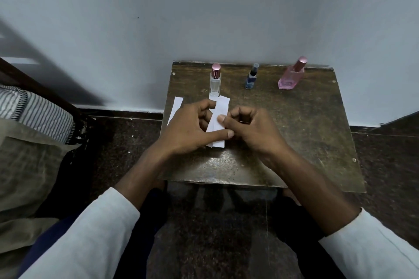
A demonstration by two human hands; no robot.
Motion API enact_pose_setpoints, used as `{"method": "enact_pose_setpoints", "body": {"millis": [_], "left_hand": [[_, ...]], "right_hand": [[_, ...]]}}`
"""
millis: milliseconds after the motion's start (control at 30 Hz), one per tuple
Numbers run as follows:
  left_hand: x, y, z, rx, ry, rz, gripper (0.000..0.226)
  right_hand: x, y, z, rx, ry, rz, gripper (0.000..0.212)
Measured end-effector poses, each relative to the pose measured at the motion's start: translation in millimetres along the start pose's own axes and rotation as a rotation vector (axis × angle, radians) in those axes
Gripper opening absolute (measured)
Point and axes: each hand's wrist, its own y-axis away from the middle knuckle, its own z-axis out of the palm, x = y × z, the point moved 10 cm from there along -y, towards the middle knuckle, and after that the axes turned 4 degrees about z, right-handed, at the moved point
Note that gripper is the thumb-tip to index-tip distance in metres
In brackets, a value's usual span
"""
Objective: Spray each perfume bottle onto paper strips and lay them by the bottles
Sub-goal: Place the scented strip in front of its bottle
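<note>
left hand (192,127) and right hand (247,127) pinch white paper strip (218,115) | clear bottle (215,81); blue bottle (251,77); pink bottle (291,75) upright

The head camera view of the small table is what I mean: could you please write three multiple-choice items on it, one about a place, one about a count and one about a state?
1. Where does the blue bottle stand?
A. Between the clear bottle and the pink bottle
B. At the table's near edge
C. On the floor

2. How many bottles are on the table?
A. Two
B. Three
C. Five

3. What are the hands doing?
A. Spraying a bottle
B. Resting in the lap
C. Handling paper strips

Answers: 1 A, it is the middle of the row by the wall; 2 B, three stand there; 3 C, the left hand and right hand pinch the strips, touching no bottle.
</note>
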Motion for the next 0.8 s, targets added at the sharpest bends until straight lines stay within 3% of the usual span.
{"method": "enact_pose_setpoints", "body": {"millis": [167,333,433,533,633,800], "left_hand": [[-8,-1,-2,0.011,0.168,-0.051,0.025],[-10,-4,-5,0.043,0.077,-0.025,0.018],[-7,-4,-11,0.089,0.006,-0.015,0.018],[-4,-3,-9,0.071,-0.011,-0.026,0.017],[0,-3,-7,0.07,-0.037,0.001,0.015],[8,-2,0,0.027,-0.053,0.023,0.019]], "right_hand": [[4,-1,-1,-0.037,-0.038,0.032,0.019],[8,0,-7,0.031,-0.122,0.081,0.026],[-5,1,-14,0.05,-0.101,-0.006,0.014],[-14,4,-10,-0.001,-0.137,-0.047,0.031],[-22,6,-5,-0.025,-0.07,-0.126,0.028],[-29,9,-24,0.209,0.067,-0.238,0.016]]}}
